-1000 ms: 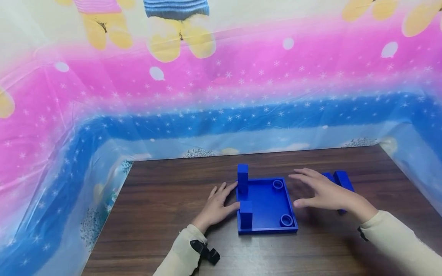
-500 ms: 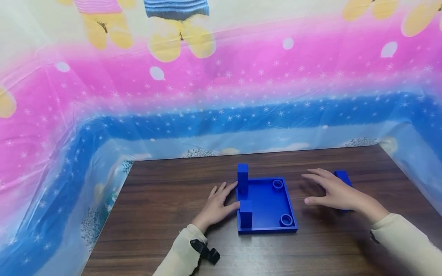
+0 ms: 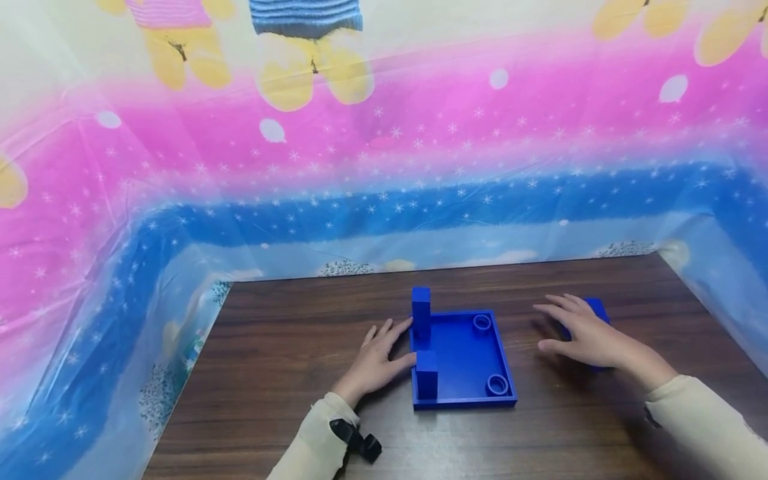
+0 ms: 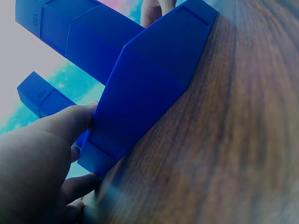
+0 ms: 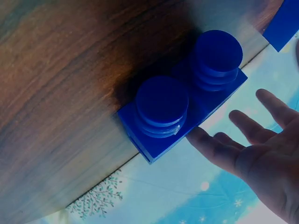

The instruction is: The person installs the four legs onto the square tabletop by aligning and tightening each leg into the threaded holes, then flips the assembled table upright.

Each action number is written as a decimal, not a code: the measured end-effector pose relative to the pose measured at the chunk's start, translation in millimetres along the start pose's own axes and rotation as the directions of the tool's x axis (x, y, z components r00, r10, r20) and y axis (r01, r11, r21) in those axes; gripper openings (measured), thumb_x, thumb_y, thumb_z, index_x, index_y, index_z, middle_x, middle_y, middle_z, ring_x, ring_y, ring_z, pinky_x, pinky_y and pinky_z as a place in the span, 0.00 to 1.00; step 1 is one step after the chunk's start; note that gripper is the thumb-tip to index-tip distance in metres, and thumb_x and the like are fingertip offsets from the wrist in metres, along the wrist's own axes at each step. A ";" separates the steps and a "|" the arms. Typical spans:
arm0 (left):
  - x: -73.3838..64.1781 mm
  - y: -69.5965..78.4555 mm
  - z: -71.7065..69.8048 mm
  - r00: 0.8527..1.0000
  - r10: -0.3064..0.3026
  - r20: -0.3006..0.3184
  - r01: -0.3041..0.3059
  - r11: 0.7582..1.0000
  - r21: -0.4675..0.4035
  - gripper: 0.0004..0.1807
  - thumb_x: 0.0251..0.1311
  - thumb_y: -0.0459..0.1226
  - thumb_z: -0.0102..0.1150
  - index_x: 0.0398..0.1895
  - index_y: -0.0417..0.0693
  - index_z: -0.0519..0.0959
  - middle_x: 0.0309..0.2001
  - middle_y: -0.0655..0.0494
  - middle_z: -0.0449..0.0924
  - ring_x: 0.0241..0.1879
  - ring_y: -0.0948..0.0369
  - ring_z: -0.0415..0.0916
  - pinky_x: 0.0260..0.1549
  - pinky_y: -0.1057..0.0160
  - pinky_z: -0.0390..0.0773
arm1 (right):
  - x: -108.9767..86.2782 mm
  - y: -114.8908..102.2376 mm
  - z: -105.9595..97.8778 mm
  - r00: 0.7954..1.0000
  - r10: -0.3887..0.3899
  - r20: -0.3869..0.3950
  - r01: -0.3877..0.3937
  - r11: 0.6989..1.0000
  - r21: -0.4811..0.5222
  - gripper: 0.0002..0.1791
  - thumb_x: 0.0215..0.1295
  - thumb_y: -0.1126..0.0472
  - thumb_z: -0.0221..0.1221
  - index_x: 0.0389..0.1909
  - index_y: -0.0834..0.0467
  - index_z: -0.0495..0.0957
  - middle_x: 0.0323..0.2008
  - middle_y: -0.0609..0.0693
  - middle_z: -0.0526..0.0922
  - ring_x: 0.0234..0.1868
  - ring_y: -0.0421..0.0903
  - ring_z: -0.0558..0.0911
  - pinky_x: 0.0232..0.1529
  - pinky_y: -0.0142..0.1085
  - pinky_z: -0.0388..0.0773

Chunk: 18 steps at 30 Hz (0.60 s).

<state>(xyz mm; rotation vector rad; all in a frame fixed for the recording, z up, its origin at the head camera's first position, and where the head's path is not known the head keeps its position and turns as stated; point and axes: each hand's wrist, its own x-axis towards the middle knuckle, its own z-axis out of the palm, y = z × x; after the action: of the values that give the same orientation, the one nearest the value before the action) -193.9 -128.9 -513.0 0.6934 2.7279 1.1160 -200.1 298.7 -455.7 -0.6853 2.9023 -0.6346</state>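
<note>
A shallow square blue tray (image 3: 459, 360) lies mid-table. Two blue posts, a far one (image 3: 421, 310) and a near one (image 3: 427, 377), stand upright in its left corners. Raised threaded-looking rings (image 3: 497, 385) mark its right corners. My left hand (image 3: 373, 363) rests beside the tray, thumb and fingertips against its left wall, fingers spread. To the right, my right hand (image 3: 588, 339) hovers palm inward with fingers extended, holding nothing. It partly hides loose blue blocks (image 3: 597, 310) behind it. The right wrist view shows their round threaded ends (image 5: 161, 105) side by side, a fingertip close to the edge.
A dark wood-grain table (image 3: 288, 333) carries everything. Behind and at the sides hangs a pink and blue printed cloth (image 3: 384, 167). A black strap with a small device (image 3: 357, 440) sits on the left sleeve.
My right hand has moved right, away from the tray and over toward the loose blue blocks, covering more of them. The left hand, the tray and both posts stay in place.
</note>
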 end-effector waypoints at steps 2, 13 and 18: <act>0.1 0.1 0.2 1.000 0.000 0.000 0.000 1.000 -0.001 0.39 0.75 0.53 0.61 0.83 0.54 0.62 0.79 0.48 0.65 0.83 0.45 0.49 0.80 0.40 0.39 | 0.1 1.4 0.8 1.000 0.001 0.008 -0.001 1.000 -0.007 0.41 0.68 0.47 0.71 0.75 0.64 0.70 0.74 0.75 0.63 0.74 0.80 0.57 0.66 0.77 0.56; -0.3 0.6 -0.3 1.000 -0.002 0.005 0.002 1.000 -0.009 0.39 0.75 0.53 0.61 0.84 0.55 0.62 0.79 0.49 0.64 0.83 0.45 0.48 0.80 0.40 0.38 | -0.2 3.0 10.0 0.998 0.061 0.034 -0.060 0.998 -0.025 0.40 0.58 0.73 0.70 0.74 0.67 0.69 0.70 0.80 0.64 0.64 0.79 0.73 0.47 0.61 0.82; -0.1 1.2 -0.3 1.000 -0.002 0.009 0.002 1.000 -0.009 0.39 0.75 0.54 0.60 0.84 0.55 0.62 0.79 0.49 0.64 0.83 0.45 0.48 0.80 0.40 0.38 | -0.7 -0.1 15.0 0.991 0.117 0.059 -0.113 0.992 -0.057 0.41 0.58 0.71 0.71 0.73 0.67 0.69 0.65 0.77 0.71 0.59 0.74 0.78 0.48 0.64 0.82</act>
<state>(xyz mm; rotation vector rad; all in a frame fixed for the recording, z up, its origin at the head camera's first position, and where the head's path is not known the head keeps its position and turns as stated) -193.4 -128.4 -512.0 0.6929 2.7138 1.1220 -196.7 293.3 -469.3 -0.5282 2.8851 -0.5143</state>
